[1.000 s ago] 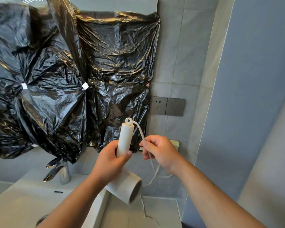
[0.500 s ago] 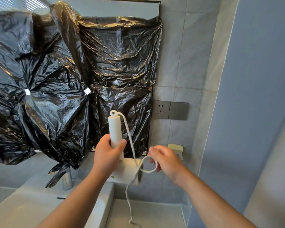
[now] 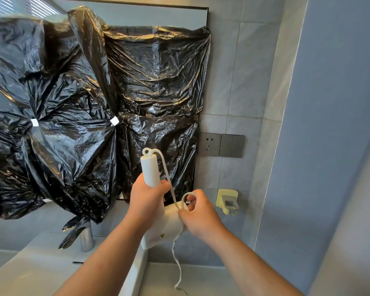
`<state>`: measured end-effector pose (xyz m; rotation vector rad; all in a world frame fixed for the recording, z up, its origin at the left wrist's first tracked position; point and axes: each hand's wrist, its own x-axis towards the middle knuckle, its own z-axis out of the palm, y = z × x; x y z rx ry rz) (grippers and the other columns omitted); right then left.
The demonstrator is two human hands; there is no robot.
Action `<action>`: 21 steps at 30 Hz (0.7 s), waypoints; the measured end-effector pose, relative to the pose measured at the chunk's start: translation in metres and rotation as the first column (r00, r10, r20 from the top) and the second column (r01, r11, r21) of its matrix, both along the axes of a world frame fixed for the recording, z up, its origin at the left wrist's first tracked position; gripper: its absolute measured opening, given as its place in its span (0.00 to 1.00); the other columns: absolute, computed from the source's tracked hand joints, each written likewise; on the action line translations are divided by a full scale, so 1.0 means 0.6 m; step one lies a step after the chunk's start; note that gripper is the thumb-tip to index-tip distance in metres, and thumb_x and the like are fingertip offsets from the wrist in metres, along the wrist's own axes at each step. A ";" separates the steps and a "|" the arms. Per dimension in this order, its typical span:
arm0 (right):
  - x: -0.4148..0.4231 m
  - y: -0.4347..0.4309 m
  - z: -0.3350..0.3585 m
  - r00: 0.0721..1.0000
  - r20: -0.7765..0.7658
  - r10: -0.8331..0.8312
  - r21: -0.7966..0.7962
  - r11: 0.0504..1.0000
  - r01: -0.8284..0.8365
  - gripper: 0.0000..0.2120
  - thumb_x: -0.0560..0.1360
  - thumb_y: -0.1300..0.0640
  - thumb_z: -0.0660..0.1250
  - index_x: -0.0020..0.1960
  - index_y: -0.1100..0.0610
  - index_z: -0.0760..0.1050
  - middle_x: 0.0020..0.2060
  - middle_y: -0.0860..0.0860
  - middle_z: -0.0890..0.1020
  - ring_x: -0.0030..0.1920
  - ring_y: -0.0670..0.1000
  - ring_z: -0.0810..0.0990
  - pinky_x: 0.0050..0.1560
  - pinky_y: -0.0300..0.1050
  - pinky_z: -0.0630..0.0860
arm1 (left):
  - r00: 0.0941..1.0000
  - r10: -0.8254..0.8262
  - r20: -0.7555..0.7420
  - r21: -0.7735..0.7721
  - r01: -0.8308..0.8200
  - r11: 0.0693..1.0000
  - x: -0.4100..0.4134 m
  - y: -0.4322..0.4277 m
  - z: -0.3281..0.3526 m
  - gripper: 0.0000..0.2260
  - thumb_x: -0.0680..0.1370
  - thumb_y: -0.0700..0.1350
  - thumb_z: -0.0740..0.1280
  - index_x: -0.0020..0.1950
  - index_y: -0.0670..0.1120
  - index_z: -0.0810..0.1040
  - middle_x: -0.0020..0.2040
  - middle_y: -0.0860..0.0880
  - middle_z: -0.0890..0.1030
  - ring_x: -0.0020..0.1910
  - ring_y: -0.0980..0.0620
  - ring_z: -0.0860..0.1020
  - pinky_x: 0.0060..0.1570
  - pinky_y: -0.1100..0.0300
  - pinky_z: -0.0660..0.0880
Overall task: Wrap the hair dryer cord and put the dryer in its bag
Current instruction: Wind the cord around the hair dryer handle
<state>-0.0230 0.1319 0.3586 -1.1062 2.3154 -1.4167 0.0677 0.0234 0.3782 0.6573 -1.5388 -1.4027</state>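
Observation:
A white hair dryer (image 3: 151,170) is held upside down, its handle pointing up and its barrel below my hands. My left hand (image 3: 146,197) grips the handle near the barrel. The white cord (image 3: 166,169) leaves the top of the handle, runs down to my right hand (image 3: 198,212), and forms a small loop there. My right hand pinches that loop against the barrel. The rest of the cord hangs down to the counter (image 3: 190,280). No bag for the dryer is in view.
Black plastic sheets (image 3: 73,116) cover the mirror on the left. A grey wall socket and switch (image 3: 221,145) sit on the tiles, with a pale wall holder (image 3: 228,201) below. A chrome tap (image 3: 87,238) and white basin (image 3: 30,272) lie at lower left. A blue-grey wall closes the right.
My right hand has drawn the cord loop in against the dryer barrel and tightened it. The dryer handle has stayed upright in my left hand.

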 end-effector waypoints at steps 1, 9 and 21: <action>0.001 0.002 0.005 1.000 -0.007 0.018 0.023 1.000 -0.018 0.14 0.69 0.58 0.67 0.52 0.51 0.69 0.40 0.48 0.74 0.36 0.47 0.71 0.35 0.42 0.69 | 0.999 -0.049 -0.018 0.050 0.050 0.997 0.003 -0.003 0.002 0.13 0.66 0.42 0.74 0.49 0.46 0.79 0.42 0.46 0.82 0.38 0.47 0.76 0.41 0.51 0.73; -0.001 -0.009 0.021 0.983 -0.065 0.173 0.253 0.956 -0.151 0.32 0.78 0.61 0.53 0.78 0.49 0.45 0.77 0.52 0.55 0.75 0.54 0.61 0.69 0.48 0.64 | 0.989 -0.146 -0.004 0.067 0.146 0.987 0.015 -0.008 -0.002 0.12 0.72 0.39 0.76 0.53 0.46 0.80 0.45 0.45 0.81 0.41 0.48 0.77 0.42 0.54 0.74; -0.035 -0.013 0.044 0.876 0.476 0.079 -0.250 0.967 0.048 0.13 0.82 0.53 0.52 0.59 0.53 0.73 0.52 0.57 0.82 0.23 0.49 0.73 0.20 0.37 0.65 | 0.985 0.160 0.064 -0.110 -0.152 0.982 0.015 -0.051 -0.029 0.07 0.71 0.32 0.70 0.43 0.43 0.77 0.38 0.47 0.77 0.37 0.48 0.75 0.39 0.53 0.73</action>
